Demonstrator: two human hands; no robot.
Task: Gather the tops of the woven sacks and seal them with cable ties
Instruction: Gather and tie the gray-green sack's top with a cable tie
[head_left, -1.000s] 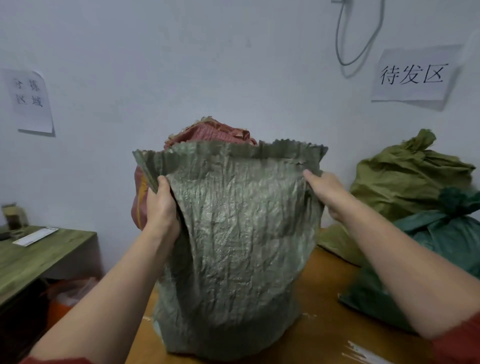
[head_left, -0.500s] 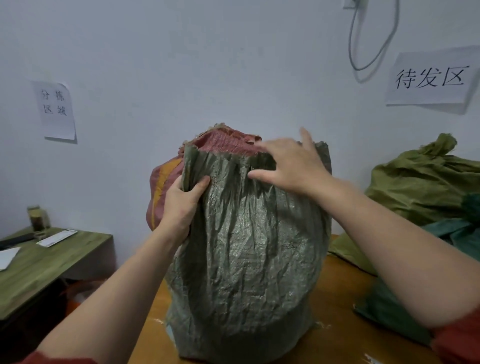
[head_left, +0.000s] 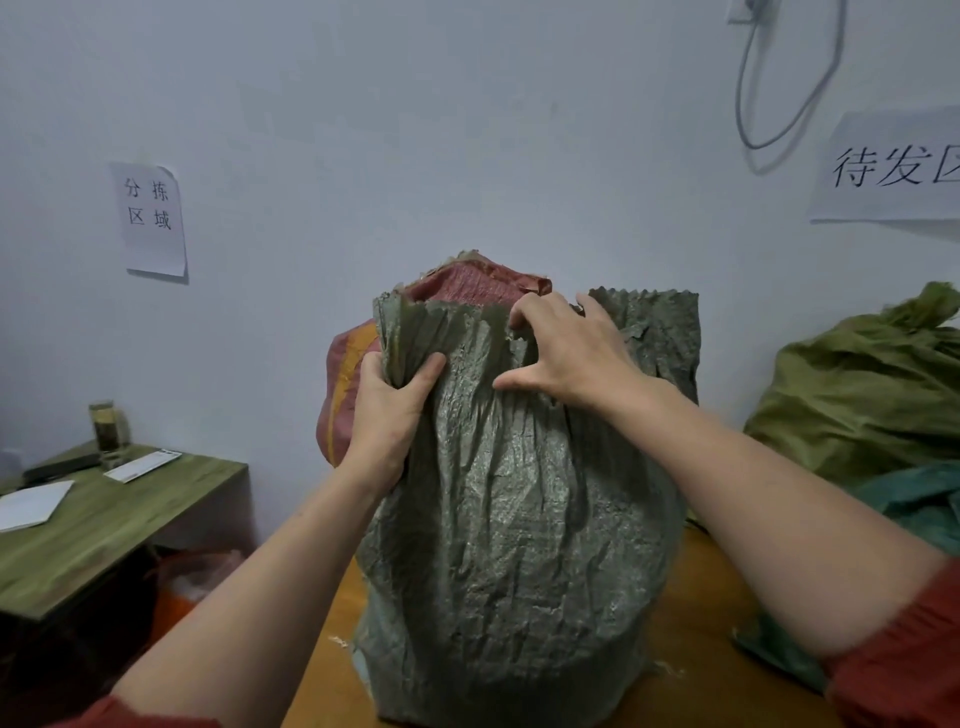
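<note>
A grey-green woven sack (head_left: 519, 545) stands upright on the wooden table (head_left: 691, 654) in front of me, its zigzag-cut top partly bunched. My left hand (head_left: 387, 410) grips a bunch of gathered folds at the sack's top left. My right hand (head_left: 566, 348) lies across the top middle, fingers curled into the fabric and thumb spread below. The top right corner of the sack still stands up flat. No cable tie is in view.
A red-and-orange woven sack (head_left: 343, 384) stands behind against the wall. An olive sack (head_left: 862, 395) and a teal sack (head_left: 914, 504) lie at the right. A lower green table (head_left: 104, 525) with papers and a jar (head_left: 108, 431) is on the left.
My left hand has bunched more of the sack's top left into its grip. My right hand slid along the top edge and curled its fingers into the fabric. The view shifted left.
</note>
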